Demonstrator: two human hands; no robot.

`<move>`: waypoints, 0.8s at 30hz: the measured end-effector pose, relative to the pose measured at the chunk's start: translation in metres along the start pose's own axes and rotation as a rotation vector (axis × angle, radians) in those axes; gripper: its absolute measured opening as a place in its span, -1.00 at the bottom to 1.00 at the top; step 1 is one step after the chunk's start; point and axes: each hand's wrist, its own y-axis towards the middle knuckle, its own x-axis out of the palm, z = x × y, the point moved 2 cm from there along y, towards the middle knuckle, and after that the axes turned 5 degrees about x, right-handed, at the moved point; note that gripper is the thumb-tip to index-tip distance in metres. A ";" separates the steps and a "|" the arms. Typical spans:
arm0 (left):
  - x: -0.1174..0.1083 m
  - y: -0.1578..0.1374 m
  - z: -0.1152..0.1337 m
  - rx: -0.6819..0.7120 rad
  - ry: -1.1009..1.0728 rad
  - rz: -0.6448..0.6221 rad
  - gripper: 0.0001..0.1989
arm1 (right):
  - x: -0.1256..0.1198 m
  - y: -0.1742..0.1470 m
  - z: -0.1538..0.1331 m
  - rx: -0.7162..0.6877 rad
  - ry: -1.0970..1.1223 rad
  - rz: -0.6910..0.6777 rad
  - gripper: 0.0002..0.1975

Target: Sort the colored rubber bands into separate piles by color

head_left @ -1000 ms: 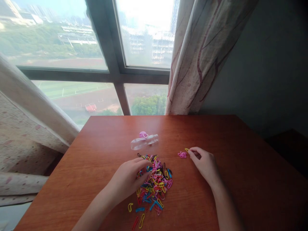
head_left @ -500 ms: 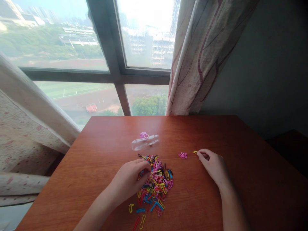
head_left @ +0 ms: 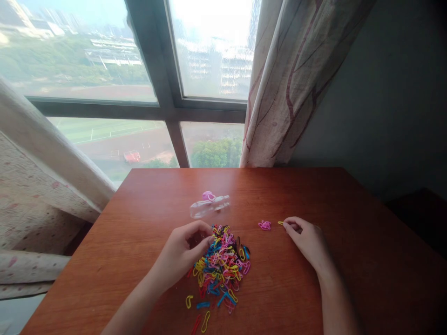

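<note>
A heap of small coloured rubber bands (head_left: 223,263) lies on the wooden table, in yellow, pink, red, blue and black. At its upper left edge is my left hand (head_left: 186,246), thumb and forefinger curled almost together against the bands. Whatever sits between those fingertips is too small to make out. My right hand (head_left: 303,239), off to the right, pinches a yellow rubber band (head_left: 281,223) close to the tabletop. Just left of that band is a little cluster of pink rubber bands (head_left: 264,225), apart from the heap.
Behind the heap, a clear plastic bottle (head_left: 209,207) lies on its side, with a pink object (head_left: 208,196) against its far side. Several stray bands, including a yellow band (head_left: 206,321), lie near the front. Beyond the table (head_left: 146,190) are a window and curtains (head_left: 279,93).
My left hand has shifted slightly left and up, uncovering more of the heap's left side. My right hand has moved a little left and lowered the yellow band toward the pink cluster.
</note>
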 end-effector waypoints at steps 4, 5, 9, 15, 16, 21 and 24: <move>0.001 0.000 -0.003 -0.051 -0.163 0.025 -0.75 | -0.002 0.000 -0.003 0.057 0.036 0.064 -0.71; 0.002 0.000 -0.002 -0.067 -0.199 0.035 -0.73 | -0.002 -0.001 -0.007 0.063 0.064 0.084 -0.71; 0.013 0.001 0.006 -0.110 -0.292 0.090 -0.67 | 0.009 -0.011 -0.040 -0.031 0.266 0.042 -0.72; 0.034 0.001 0.015 -0.136 -0.423 0.076 -0.66 | 0.038 -0.045 -0.096 -0.286 0.505 -0.316 -0.77; 0.036 0.001 0.015 -0.137 -0.444 0.068 -0.66 | 0.042 -0.050 -0.103 -0.326 0.521 -0.367 -0.77; 0.042 -0.001 0.010 -0.133 -0.456 0.039 -0.69 | 0.050 -0.060 -0.116 -0.420 0.532 -0.358 -0.84; 0.043 -0.001 0.006 -0.136 -0.404 0.018 -0.73 | 0.046 -0.054 -0.110 -0.435 0.474 -0.326 -0.83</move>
